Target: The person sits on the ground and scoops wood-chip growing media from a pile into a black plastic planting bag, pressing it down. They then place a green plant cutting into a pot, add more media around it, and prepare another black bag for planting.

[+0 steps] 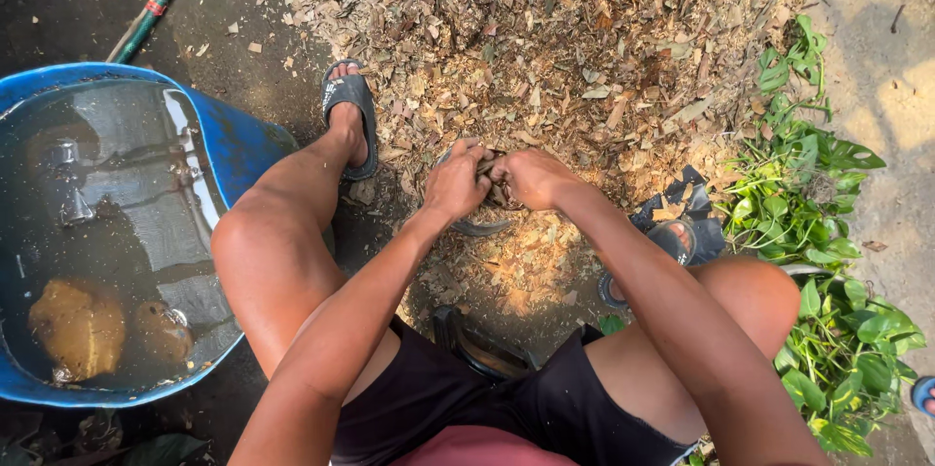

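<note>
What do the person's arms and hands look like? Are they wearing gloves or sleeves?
No gloves and no sleeves. The left hand and the right hand are both bare, and both arms are bare right up to the edge of the picture. I can't see any watch, ring or bracelet. The person wears black shorts and dark slide sandals.

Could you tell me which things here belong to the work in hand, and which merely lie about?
In hand:
left hand
right hand
clump of dry leaves
leaf pile

Lying about:
blue water tub
green plants
green pole
</note>
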The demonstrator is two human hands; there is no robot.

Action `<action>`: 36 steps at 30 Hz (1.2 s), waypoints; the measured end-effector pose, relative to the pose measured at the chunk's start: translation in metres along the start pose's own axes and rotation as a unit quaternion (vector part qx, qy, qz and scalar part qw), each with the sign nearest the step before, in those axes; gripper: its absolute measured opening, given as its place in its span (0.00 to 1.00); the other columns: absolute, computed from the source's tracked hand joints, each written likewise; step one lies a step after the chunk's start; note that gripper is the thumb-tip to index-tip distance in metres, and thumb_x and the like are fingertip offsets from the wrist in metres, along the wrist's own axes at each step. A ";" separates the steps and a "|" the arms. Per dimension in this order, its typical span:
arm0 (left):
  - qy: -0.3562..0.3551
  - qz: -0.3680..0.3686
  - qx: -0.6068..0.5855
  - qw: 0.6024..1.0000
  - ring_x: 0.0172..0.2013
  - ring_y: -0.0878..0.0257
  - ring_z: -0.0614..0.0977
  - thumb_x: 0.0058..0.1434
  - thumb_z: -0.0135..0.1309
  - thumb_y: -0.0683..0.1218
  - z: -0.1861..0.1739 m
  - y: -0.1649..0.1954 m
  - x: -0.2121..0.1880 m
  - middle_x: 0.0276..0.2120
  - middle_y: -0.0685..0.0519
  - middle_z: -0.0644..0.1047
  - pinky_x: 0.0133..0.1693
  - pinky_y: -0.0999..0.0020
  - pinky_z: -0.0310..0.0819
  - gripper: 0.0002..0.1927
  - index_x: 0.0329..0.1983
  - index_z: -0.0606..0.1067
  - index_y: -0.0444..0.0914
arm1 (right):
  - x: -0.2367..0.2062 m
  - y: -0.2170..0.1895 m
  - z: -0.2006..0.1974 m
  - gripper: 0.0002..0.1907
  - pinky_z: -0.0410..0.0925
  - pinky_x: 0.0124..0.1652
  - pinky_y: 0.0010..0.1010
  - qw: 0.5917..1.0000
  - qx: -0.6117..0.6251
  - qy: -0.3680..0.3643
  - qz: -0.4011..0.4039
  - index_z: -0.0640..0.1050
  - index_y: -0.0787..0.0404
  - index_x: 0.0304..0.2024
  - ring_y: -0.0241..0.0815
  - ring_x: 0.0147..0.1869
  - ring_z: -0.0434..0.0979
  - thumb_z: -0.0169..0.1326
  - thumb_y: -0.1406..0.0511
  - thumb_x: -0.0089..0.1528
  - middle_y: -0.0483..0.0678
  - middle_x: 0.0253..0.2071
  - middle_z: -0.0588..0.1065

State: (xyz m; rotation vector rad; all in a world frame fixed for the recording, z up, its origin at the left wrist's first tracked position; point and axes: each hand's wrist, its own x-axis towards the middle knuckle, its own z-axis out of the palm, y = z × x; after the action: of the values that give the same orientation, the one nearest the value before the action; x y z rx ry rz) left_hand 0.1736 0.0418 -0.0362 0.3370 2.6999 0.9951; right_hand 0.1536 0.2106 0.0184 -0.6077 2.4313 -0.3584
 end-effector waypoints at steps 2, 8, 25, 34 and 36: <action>-0.034 -0.047 0.063 0.996 0.38 0.48 0.85 0.68 0.53 0.46 -0.006 -0.001 -0.009 0.48 0.40 0.79 0.43 0.51 0.80 0.10 0.51 0.78 0.40 | 0.000 -0.006 0.009 0.18 0.71 0.42 0.40 1.000 0.006 -0.022 0.004 0.81 0.52 0.49 0.39 0.39 0.73 0.46 0.73 0.63 0.46 0.42 0.75; -0.099 0.164 0.196 0.962 0.28 0.52 0.82 0.52 0.56 0.40 0.006 -0.012 -0.028 0.24 0.44 0.80 0.32 0.54 0.80 0.21 0.51 0.76 0.34 | 0.006 -0.013 0.007 0.18 0.74 0.41 0.37 0.979 0.037 -0.121 0.161 0.73 0.51 0.54 0.43 0.41 0.75 0.49 0.74 0.64 0.50 0.41 0.75; -0.080 0.225 0.261 0.935 0.29 0.52 0.85 0.57 0.51 0.36 0.007 -0.033 -0.007 0.28 0.46 0.82 0.32 0.55 0.80 0.12 0.38 0.82 0.42 | 0.021 0.009 0.012 0.20 0.70 0.45 0.39 0.980 0.086 -0.114 0.135 0.80 0.54 0.54 0.42 0.43 0.75 0.47 0.74 0.64 0.49 0.45 0.78; -0.057 0.218 0.264 0.938 0.30 0.53 0.85 0.59 0.54 0.39 -0.007 -0.032 0.000 0.26 0.47 0.82 0.33 0.56 0.80 0.08 0.35 0.82 0.43 | 0.033 0.012 0.029 0.12 0.70 0.45 0.41 0.969 0.138 -0.153 0.138 0.76 0.58 0.53 0.44 0.42 0.73 0.44 0.66 0.71 0.54 0.44 0.76; -0.069 0.217 0.251 0.941 0.27 0.52 0.85 0.59 0.54 0.39 -0.010 -0.027 0.001 0.24 0.47 0.81 0.30 0.55 0.79 0.08 0.38 0.82 0.42 | 0.034 0.016 0.026 0.15 0.69 0.43 0.35 0.982 0.146 -0.088 0.080 0.73 0.56 0.56 0.38 0.38 0.72 0.48 0.69 0.66 0.51 0.41 0.75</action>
State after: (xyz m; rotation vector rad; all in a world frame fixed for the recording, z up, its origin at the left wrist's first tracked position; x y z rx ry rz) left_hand 0.1657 0.0162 -0.0467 1.0899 2.7662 0.3225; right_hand 0.1400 0.2045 -0.0245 -0.2992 2.1850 -0.5575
